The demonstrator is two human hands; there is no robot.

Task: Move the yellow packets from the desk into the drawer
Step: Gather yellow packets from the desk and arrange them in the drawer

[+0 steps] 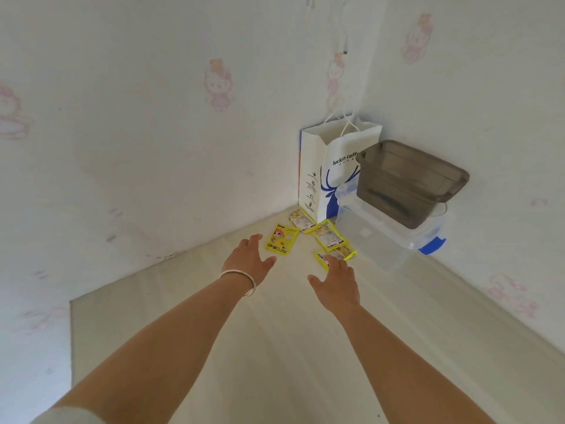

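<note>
Here, four yellow packets (318,237) are seen lying near the far corner of the counter (275,347), just beside a white paper bag (324,166) and stacked plastic containers (403,197). The left hand (249,260) is held open, fingers spread, near one packet, nothing being gripped. The nearest packet is touched by the straight fingers of the right hand (336,284).
</note>
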